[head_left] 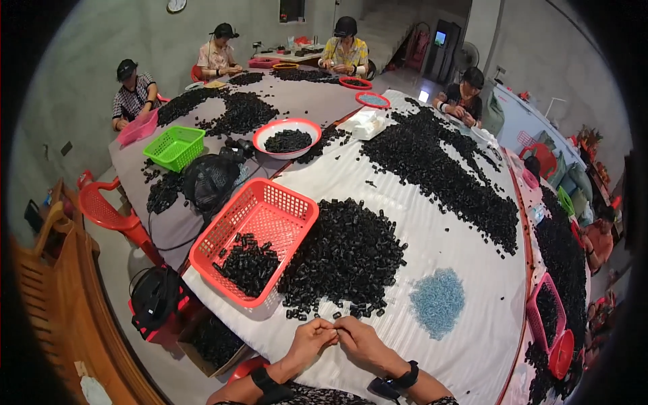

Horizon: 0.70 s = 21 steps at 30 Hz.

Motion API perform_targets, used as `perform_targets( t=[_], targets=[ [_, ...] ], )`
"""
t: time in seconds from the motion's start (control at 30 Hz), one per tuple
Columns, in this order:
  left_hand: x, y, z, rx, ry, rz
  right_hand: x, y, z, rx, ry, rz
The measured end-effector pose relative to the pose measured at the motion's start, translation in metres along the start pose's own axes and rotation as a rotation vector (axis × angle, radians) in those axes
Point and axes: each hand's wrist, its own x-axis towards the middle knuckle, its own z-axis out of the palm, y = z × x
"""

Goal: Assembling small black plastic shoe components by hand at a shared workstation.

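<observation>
My left hand [312,343] and my right hand [365,345] meet at the near edge of the white-covered table. Fingers of both are pinched together over something small, too hidden to make out. Just beyond them spreads a large heap of short black cylindrical pieces [344,253], with a few strays close to my fingertips. To the right of the heap lies a round pile of small, clear bluish pieces [437,304]. A red plastic basket [297,202] at the left of the heap holds more black pieces in its near end.
A black fan [210,181], a green basket [177,148] and a red-rimmed white basin [288,125] stand at the far left. Another long spread of black pieces [439,169] covers the far right. Several people sit working around the tables. A red chair [111,209] stands left.
</observation>
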Motion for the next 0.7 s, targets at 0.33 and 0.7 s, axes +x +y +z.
perform_targets(
  t=[0.33,0.7],
  targets=[
    [-0.003,0.015,0.007,0.145,-0.004,0.011,0.002,-0.010,-0.001,0.058,0.099,0.068],
    [0.000,0.005,-0.002,0.230,0.008,0.076,0.001,0.006,0.011,-0.210,-0.012,-0.137]
  ],
)
